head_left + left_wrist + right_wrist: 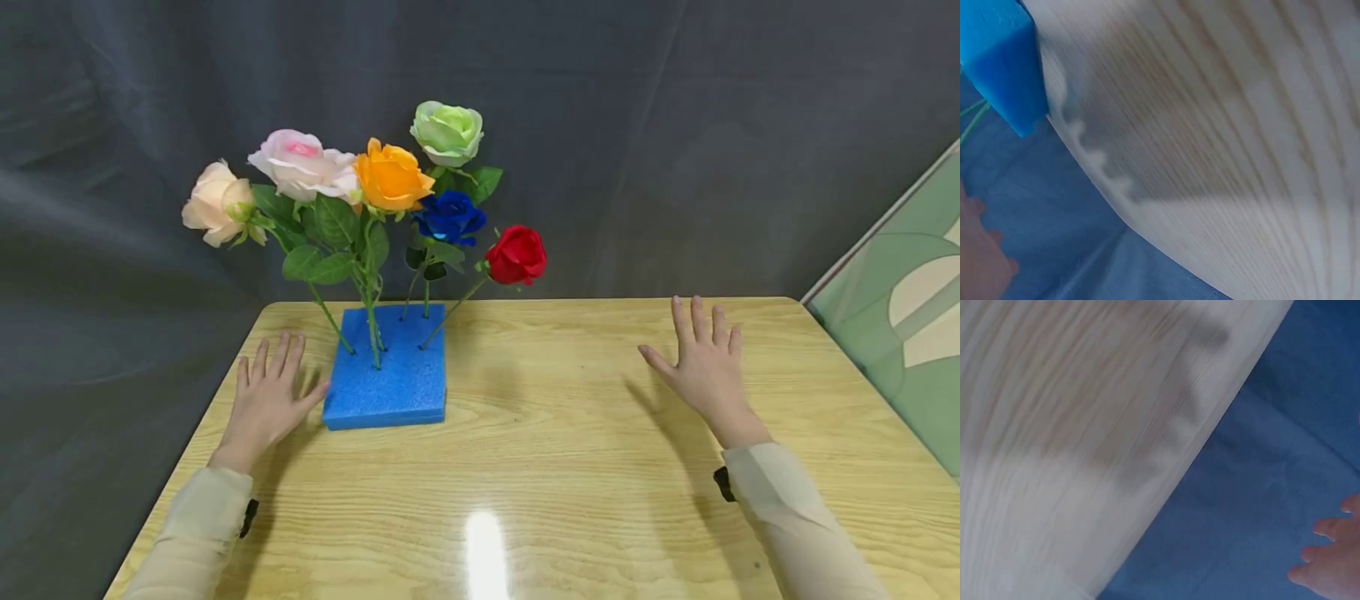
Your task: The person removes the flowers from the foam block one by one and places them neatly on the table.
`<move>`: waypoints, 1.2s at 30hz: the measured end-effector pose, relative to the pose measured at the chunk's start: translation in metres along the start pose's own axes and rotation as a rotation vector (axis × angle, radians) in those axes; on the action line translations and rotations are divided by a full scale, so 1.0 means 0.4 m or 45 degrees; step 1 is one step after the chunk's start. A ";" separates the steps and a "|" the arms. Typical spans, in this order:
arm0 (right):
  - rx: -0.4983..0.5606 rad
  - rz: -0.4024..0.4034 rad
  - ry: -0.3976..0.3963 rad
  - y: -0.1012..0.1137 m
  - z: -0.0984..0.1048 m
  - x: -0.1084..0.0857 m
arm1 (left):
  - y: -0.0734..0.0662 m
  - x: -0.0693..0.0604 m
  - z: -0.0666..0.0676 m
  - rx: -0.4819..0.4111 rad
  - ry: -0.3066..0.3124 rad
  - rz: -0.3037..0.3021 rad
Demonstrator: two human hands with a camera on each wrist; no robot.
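Several artificial roses stand in a blue foam block (390, 392) at the table's left: a peach rose (213, 204), a pink-white rose (303, 167), an orange rose (393, 177), a green rose (447, 133), a blue rose (452, 218) and a red rose (517, 254) that leans right. My left hand (266, 400), fingers spread, is just left of the block, its thumb near the block's edge; whether it touches cannot be told. Far to the right, my right hand (708, 367) is spread above the tabletop and holds nothing. Both wrist views show part of each hand at a lower corner.
The wooden table (555, 467) has a dark cloth (600, 167) behind it and at its left. A green patterned panel (900, 308) stands along the right edge. Light glares off the tabletop at the front middle.
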State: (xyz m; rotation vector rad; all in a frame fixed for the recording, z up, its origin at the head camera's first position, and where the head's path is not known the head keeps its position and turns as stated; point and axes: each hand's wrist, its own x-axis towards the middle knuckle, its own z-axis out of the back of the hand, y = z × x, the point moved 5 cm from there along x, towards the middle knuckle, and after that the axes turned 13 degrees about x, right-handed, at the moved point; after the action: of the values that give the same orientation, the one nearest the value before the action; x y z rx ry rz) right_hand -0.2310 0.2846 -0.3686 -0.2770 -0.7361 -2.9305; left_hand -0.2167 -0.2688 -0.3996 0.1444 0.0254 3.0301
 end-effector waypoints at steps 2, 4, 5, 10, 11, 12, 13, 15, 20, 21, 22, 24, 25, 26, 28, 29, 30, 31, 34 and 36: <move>0.068 0.037 -0.036 0.010 -0.004 0.006 | -0.009 -0.002 0.001 -0.014 0.004 -0.019; 0.163 0.068 -0.072 0.024 -0.009 0.012 | -0.020 -0.003 0.002 -0.023 0.008 -0.042; 0.217 0.081 -0.089 0.033 -0.012 0.016 | -0.027 -0.003 0.002 -0.025 0.011 -0.057; 0.502 0.042 -0.063 0.079 -0.034 0.034 | -0.062 -0.005 0.007 -0.008 0.004 -0.142; 0.545 0.025 -0.049 0.090 -0.041 0.037 | -0.070 -0.005 0.009 -0.006 -0.007 -0.161; 0.592 0.008 -0.035 0.100 -0.048 0.040 | -0.079 -0.006 0.011 -0.002 -0.028 -0.181; 0.630 -0.004 -0.026 0.112 -0.056 0.044 | -0.087 -0.006 0.014 0.003 -0.053 -0.202; 0.716 -0.022 -0.010 0.135 -0.073 0.051 | -0.106 -0.009 0.018 0.008 -0.118 -0.249; 0.950 -0.009 0.010 0.202 -0.112 0.070 | -0.153 -0.016 0.015 0.015 -0.217 -0.397; 0.993 -0.017 0.019 0.215 -0.120 0.074 | -0.161 -0.017 0.013 0.013 -0.219 -0.425; 1.030 -0.026 0.029 0.229 -0.128 0.077 | -0.170 -0.018 0.011 0.013 -0.224 -0.454; 1.105 -0.050 0.060 0.257 -0.144 0.082 | -0.184 -0.020 0.007 0.012 -0.221 -0.502; 1.147 -0.066 0.077 0.271 -0.152 0.084 | -0.189 -0.021 0.005 0.012 -0.214 -0.520; 1.191 -0.085 0.094 0.283 -0.161 0.087 | -0.194 -0.021 0.002 0.006 -0.204 -0.534; 1.287 -0.121 0.127 0.311 -0.177 0.090 | -0.201 -0.021 -0.005 0.003 -0.170 -0.553; 1.336 -0.131 0.139 0.324 -0.185 0.092 | -0.204 -0.021 -0.010 0.001 -0.150 -0.559; 1.382 -0.145 0.149 0.337 -0.192 0.095 | -0.206 -0.021 -0.015 0.001 -0.130 -0.563; 1.423 -0.154 0.157 0.350 -0.200 0.097 | -0.208 -0.021 -0.019 -0.002 -0.116 -0.565; 1.496 -0.167 0.171 0.385 -0.222 0.102 | -0.209 -0.021 -0.030 -0.005 -0.085 -0.575; 1.520 -0.175 0.172 0.405 -0.236 0.104 | -0.207 -0.022 -0.037 -0.009 -0.067 -0.575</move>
State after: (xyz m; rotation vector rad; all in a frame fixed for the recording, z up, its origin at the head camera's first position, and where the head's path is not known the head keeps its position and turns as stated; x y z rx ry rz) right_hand -0.2617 0.0950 -0.3678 0.0979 -2.2646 -2.0325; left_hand -0.2007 -0.1874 -0.4169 0.1884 0.0369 2.5747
